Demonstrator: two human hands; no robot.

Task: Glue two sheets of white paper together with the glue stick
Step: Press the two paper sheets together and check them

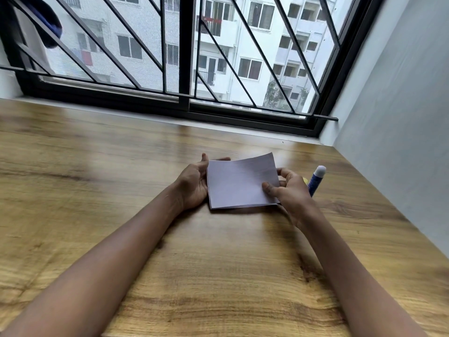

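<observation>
Table (pixel 121 190) of wood carried all things toward its far right corner. Just over it was the white paper (pixel 240 182), a small stack. The left hand (pixel 194 183) cupped its left edge, fingers behind, and the right hand (pixel 289 188) pinched its right edge, thumb on top. The glue stick (pixel 317 181) stood just behind the right hand, near the right edge. I judged that the right wrist could knock it over on letting go, and that loose sheets could slide out of line.

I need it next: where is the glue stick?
Head view: the glue stick is on the table, just beyond the right hand, right of the paper.
</observation>
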